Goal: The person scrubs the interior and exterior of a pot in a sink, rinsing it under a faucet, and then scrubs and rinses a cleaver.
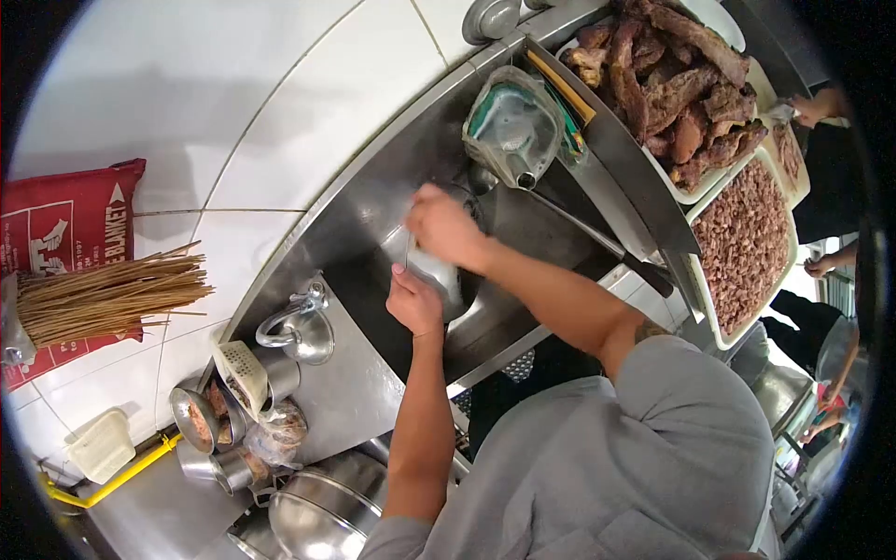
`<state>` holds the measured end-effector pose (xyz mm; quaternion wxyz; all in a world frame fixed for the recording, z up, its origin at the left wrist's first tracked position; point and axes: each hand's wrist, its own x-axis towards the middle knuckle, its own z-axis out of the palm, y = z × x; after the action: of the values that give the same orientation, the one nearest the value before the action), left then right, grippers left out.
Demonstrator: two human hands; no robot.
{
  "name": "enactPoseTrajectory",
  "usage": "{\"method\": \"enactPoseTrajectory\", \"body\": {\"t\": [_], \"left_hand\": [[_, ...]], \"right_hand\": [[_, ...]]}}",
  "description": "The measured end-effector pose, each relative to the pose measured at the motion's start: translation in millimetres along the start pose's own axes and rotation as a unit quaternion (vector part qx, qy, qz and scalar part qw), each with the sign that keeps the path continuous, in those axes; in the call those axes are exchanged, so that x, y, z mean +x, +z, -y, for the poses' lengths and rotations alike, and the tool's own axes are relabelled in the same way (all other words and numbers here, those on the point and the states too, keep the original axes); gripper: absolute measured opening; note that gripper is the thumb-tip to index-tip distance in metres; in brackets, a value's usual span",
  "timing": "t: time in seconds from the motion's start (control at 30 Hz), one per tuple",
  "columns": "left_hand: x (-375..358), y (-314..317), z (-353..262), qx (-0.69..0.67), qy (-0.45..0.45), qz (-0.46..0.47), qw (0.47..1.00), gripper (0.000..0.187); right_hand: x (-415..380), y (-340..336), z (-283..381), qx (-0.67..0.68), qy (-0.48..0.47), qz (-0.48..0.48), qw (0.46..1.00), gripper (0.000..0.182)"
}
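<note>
Both hands are over the metal sink. My left hand grips the near edge of a shiny, pale metal-looking piece, its thumb pointing up along the side. Just above it, my right hand is curled closed and blurred by motion; I cannot tell what its fingers hold. Part of the shiny piece is hidden behind the hands. Close by in the sink stands a clear plastic jug-like container with some green on it, and a long-handled utensil lies beyond it.
Trays of cooked meat strips and chopped meat or beans stand to the right. A curved metal tap rises at left, near metal bowls and small pots. Skewers hang by a red pouch. Other people are at far right.
</note>
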<state>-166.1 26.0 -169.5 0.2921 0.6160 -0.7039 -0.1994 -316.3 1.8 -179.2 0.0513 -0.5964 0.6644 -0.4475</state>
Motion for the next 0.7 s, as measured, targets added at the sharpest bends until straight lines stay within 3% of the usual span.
{"method": "enactPoseTrajectory", "body": {"t": [0.07,0.1,0.13,0.2,0.23,0.27,0.33,0.37,0.4,0.47,0.5,0.53,0.6,0.67,0.7], "left_hand": [[0,-1,0,-0.019,-0.014,0.008,1.0,0.062],[-1,-1,0,-0.005,-0.018,0.0,1.0,0.062],[1,1,-2,0.006,-0.018,-0.008,1.0,0.063],[11,0,-9,-0.001,-0.025,-0.003,1.0,0.063],[10,-6,-8,0.003,-0.035,0.007,0.999,0.063],[10,-7,-8,0.005,-0.034,0.007,0.999,0.063],[11,-7,-8,0.0,-0.035,0.008,0.999,0.063],[10,-8,-4,0.003,-0.037,0.01,0.999,0.063],[11,-7,-2,0.007,-0.044,0.01,0.999,0.062],[15,-4,-4,0.005,-0.049,0.009,0.999,0.062],[15,-5,-5,-0.002,-0.043,0.008,0.999,0.062],[14,-7,-5,-0.006,-0.035,0.01,0.999,0.062],[15,-4,-6,-0.008,-0.025,0.007,1.0,0.059],[10,-7,-3,-0.011,-0.02,0.001,1.0,0.057],[12,-7,-2,0.002,-0.004,-0.016,1.0,0.058]], "right_hand": [[11,22,-66,-0.041,0.177,0.112,0.977,0.025],[20,27,-96,0.111,0.399,0.096,0.905,0.023],[17,24,-84,0.11,0.399,0.092,0.906,0.023],[2,20,-30,-0.049,0.153,0.047,0.986,0.023],[-10,21,-1,0.009,0.054,-0.039,0.998,0.022],[-9,11,15,0.063,0.083,-0.077,0.992,0.022],[0,14,-34,-0.081,0.096,0.025,0.992,0.026],[13,6,-50,0.037,0.294,0.075,0.952,0.025],[17,17,-66,-0.016,0.266,0.09,0.96,0.031],[3,43,-49,-0.111,0.127,-0.019,0.985,0.029],[2,11,2,-0.022,0.102,0.016,0.994,0.028],[-4,6,26,0.067,0.046,-0.076,0.994,0.029],[3,6,-18,-0.042,0.155,0.017,0.987,0.033],[17,17,-76,0.123,0.42,0.07,0.897,0.038],[17,17,-62,0.05,0.338,0.038,0.939,0.037]]}}
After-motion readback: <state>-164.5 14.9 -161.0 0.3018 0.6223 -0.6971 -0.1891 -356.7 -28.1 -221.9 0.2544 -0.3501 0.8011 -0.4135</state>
